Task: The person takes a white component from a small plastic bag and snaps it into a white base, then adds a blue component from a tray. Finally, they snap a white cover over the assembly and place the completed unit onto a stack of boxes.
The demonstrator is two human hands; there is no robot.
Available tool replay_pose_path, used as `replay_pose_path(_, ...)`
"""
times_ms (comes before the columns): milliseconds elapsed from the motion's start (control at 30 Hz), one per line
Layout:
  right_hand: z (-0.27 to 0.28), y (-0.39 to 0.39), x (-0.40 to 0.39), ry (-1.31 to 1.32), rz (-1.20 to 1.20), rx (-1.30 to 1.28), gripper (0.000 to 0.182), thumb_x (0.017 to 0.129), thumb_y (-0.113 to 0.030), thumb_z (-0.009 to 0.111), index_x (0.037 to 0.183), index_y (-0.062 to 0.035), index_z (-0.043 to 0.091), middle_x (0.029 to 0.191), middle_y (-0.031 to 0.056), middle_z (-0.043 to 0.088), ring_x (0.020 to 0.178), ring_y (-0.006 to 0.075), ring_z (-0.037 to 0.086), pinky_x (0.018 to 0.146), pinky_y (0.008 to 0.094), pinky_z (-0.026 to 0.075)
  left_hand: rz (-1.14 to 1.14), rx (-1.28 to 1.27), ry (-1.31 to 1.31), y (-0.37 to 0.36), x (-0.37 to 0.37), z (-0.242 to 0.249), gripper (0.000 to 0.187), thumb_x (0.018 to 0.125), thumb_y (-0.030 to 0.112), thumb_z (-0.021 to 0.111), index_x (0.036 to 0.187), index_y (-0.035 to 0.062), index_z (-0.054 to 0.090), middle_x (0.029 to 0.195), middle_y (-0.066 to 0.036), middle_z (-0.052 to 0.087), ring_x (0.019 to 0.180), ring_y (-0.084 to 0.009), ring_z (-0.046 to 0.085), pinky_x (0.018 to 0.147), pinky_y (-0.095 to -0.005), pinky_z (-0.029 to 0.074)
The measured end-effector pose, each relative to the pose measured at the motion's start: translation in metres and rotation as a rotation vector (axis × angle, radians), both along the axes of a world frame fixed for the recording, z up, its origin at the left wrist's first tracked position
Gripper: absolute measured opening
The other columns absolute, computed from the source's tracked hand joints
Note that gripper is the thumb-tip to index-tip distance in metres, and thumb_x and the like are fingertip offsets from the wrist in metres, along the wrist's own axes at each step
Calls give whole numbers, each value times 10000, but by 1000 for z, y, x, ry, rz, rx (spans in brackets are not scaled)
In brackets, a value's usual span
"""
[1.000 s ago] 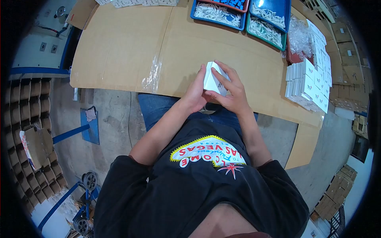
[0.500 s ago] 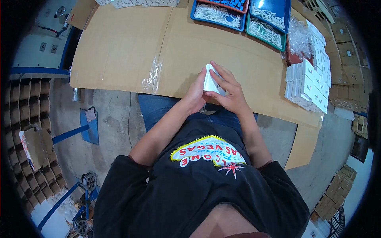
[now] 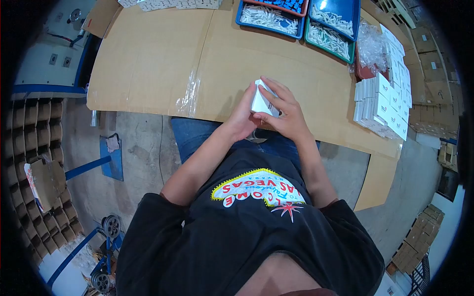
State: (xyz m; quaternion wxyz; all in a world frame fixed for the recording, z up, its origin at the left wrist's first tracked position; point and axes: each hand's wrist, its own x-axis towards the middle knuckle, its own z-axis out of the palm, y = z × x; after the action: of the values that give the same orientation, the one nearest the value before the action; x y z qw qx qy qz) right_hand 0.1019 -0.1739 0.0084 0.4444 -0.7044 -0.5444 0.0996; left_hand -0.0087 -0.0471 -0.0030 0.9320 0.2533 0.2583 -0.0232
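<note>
Between my two hands I hold a small white box (image 3: 262,102) with some dark print on one face, just above the front edge of the cardboard-covered table (image 3: 148,69). My left hand (image 3: 242,114) presses along the box's left side. The fingers of my right hand (image 3: 285,109) reach over its right side, with the thumb at the near end. Part of the box is hidden by my fingers.
At the back stand blue trays (image 3: 270,20) and a green tray (image 3: 330,40) of small white pieces, with a red tray (image 3: 291,7) of blue pieces. Stacked white boxes (image 3: 382,106) and a clear plastic bag (image 3: 371,47) sit at the right.
The box has tilted slightly and shifted a little to the left in my hands. Both hands keep their hold on it.
</note>
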Motion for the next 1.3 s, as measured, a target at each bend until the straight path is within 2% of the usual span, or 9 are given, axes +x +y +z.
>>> replay_pose_path(300,-5,1,-1,210,-199,-10,719,774,-306,878,1401,-79,607,1510,160,517,1378,324,509,1125,450,421,7,-165,-66,11,-2,3,545,1017,446,521,1405,66,480,1249,-124,635,1124,-259,652,945,-403,549)
replay_pose_path(500,-19,2,-4,836,-348,216,561,911,-231,787,1365,29,583,1432,168,571,1310,239,558,1080,365,459,239,-154,-130,11,2,-10,508,995,266,583,1444,65,453,1370,-124,575,1270,-249,564,1031,-398,499)
replay_pose_path(567,-18,-2,-4,1307,-363,169,419,969,-164,720,1315,40,598,1279,117,652,1191,175,610,1018,323,486,241,-33,-275,11,3,-6,486,955,124,629,1416,80,478,1325,-98,587,1248,-234,570,1029,-381,489)
replay_pose_path(667,-11,0,-5,1481,-277,394,309,994,-127,683,1256,29,632,1136,54,683,1094,129,620,969,305,496,260,200,-239,8,2,-3,493,907,23,686,1365,84,515,1275,-70,593,1233,-199,563,1049,-360,469)
replay_pose_path(700,-7,-1,-4,1478,-273,403,309,994,-127,683,1256,29,632,1136,54,683,1094,129,620,969,305,496,255,206,-244,10,3,-3,493,907,23,686,1365,84,515,1275,-70,593,1233,-199,563,1049,-360,469)
replay_pose_path(800,2,-10,-1,1297,-241,387,299,972,-95,700,1246,18,655,1124,53,694,1043,125,635,951,301,506,245,837,-296,18,0,4,428,909,38,738,1301,52,566,1259,-61,615,1177,-159,589,1021,-317,479)
replay_pose_path(967,24,-20,-4,883,-108,190,381,884,-49,780,1249,-12,676,1105,52,722,1011,143,674,912,301,541,93,685,-358,22,-13,29,417,914,106,756,1299,39,611,1300,-97,662,1201,-192,614,1049,-346,480)
replay_pose_path(1233,41,-25,-9,650,-102,184,360,873,-64,795,1212,0,692,1080,69,734,1020,170,692,915,309,544,115,667,-469,18,-16,32,431,901,153,766,1292,36,628,1329,-130,669,1241,-214,617,1061,-366,490)
replay_pose_path(1300,38,-26,-9,634,-109,199,355,875,-71,795,1207,3,694,1079,67,735,1008,173,696,915,309,545,102,688,-478,19,-15,33,358,912,18,729,1259,27,641,1334,-125,666,1200,-177,626,1031,-330,519)
